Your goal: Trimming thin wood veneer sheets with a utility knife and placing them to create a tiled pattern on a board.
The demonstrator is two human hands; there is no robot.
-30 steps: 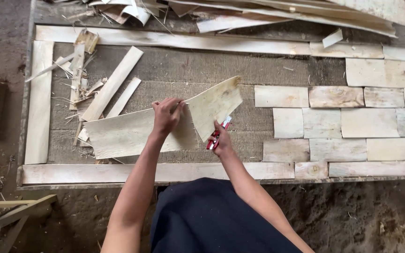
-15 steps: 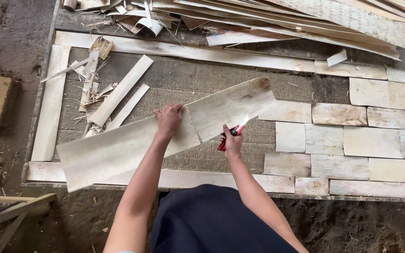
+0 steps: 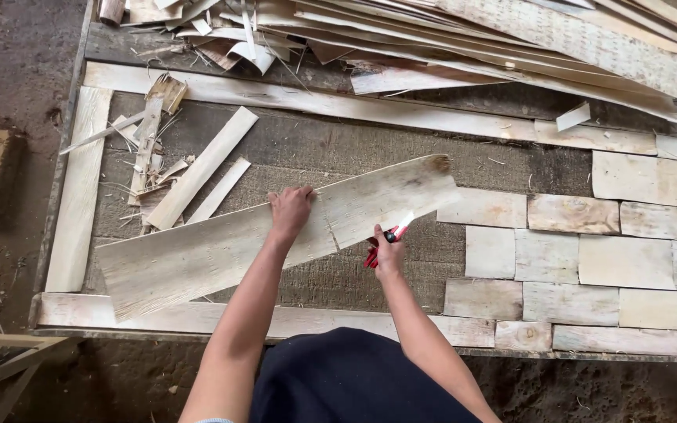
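Your left hand (image 3: 291, 211) pressed flat, fingers spread, on the long veneer strip (image 3: 221, 247) lying slantwise across the work board (image 3: 401, 149); your right hand (image 3: 386, 254) gripped a red-handled cutter (image 3: 385, 237) at its lower edge.

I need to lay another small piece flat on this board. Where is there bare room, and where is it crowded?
Bare board lies above the long sheet, under the top strip, left of the laid squares. A smaller patch sits below the sheet by the right hand. The scraps at left and the pile on top are crowded.
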